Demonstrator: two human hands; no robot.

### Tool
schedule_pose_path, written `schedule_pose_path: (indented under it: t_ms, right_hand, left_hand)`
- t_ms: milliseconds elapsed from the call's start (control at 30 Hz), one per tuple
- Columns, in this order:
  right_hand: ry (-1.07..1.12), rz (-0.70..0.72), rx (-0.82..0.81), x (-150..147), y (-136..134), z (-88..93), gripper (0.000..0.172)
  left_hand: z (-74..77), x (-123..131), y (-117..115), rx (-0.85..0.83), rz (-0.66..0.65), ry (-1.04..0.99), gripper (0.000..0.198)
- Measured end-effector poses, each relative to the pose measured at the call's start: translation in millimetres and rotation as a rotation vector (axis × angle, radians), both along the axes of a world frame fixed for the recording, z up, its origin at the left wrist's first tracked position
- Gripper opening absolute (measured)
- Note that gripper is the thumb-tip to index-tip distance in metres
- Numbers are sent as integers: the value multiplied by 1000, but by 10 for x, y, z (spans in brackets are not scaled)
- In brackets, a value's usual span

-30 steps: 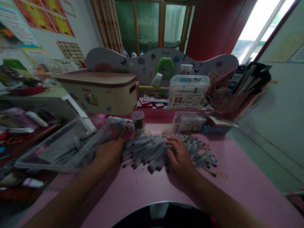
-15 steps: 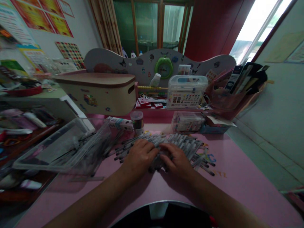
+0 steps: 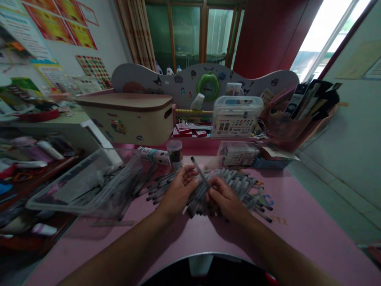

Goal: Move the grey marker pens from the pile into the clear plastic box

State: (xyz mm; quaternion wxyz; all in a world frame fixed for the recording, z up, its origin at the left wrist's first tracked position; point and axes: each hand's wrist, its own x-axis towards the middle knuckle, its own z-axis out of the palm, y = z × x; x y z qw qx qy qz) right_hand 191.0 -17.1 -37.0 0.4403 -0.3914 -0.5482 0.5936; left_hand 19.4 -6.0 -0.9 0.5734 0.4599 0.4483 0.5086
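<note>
Right hand (image 3: 228, 197) pinches pen (image 3: 200, 171), lower end hidden; left hand (image 3: 177, 191), fingers parted; pen pile (image 3: 238, 182) partly covered, blurred.

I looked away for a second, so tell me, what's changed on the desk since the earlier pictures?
The left hand has moved right, from the left end of the pen pile to beside the right hand. The right hand now holds one pen up at a tilt. The clock and lidded box stayed put.
</note>
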Motion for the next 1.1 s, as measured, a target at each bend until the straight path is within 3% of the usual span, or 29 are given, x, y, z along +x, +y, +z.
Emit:
schedule_pose_path:
  t_ms: [133,233,267,300,500,767,933,1100]
  right_hand:
    - [23,75,-29,-63,-55,-8,6]
    - [204,96,-171,-141,-90,-10,20]
    - [309,36,-207,-166,-99,-7,21]
    - [345,69,-244,-184,-106,-4,19]
    - [314,201,-163,-164,-102,-31,33]
    - [242,224,-138,-102,-97,-114,42]
    - [332,217,-331,-100,-101,-58,44]
    - [400,265,-453,-129,-83,-54,33]
  left_hand:
    - [-38,52,-21,-79,-120,-158,34]
    - [-107,107,-85,-98,-147,-247,27]
    - [-134,122,-101,-85,-146,-274,26]
    - [-162,132,-111,-70,-147,-299,25]
    - [-266,89,-106,-78,-167,-377,21]
    - [-209,52,-157,9,-152,-329,19]
    - [-190,65,-157,-10,-136,-332,21]
    - [-203,97,-137,-114,-81,-430,27]
